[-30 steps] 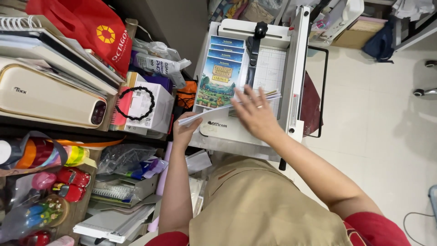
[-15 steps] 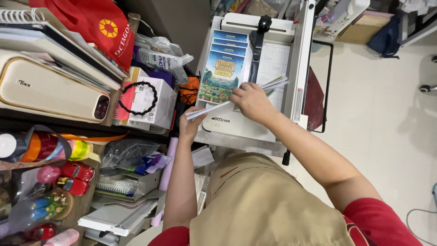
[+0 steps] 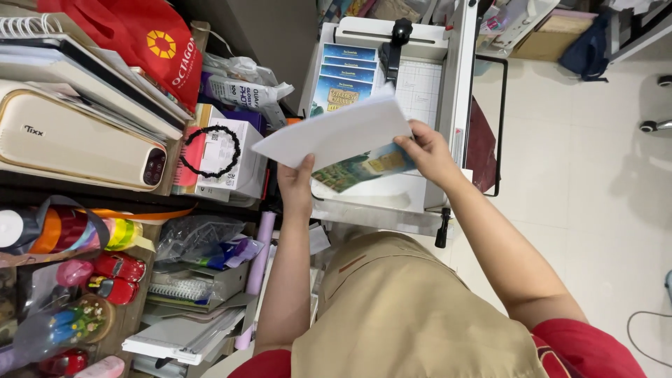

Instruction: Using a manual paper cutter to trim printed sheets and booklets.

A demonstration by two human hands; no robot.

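Observation:
My left hand (image 3: 297,183) grips the lower edge of a white stack of sheets (image 3: 336,133), tilted up so its blank back faces me. My right hand (image 3: 423,150) holds the stack's right side, where a colourful printed sheet (image 3: 360,166) shows underneath. Both hands hover over the white bed of a paper cutter (image 3: 420,91). Several blue printed cards (image 3: 344,77) lie on the bed's far left, beside the cutter's black clamp knob (image 3: 401,29).
A white box with a black bead bracelet (image 3: 224,154) stands left of the cutter. Cluttered shelves (image 3: 77,189) hold a cream machine, notebooks, a red bag, tape rolls and toys. Pale floor tiles (image 3: 581,189) lie to the right, with a chair's castors.
The stack lay low on the cutter bed under my right hand; both hands have now lifted it and tilted it towards me. The view has moved slightly closer.

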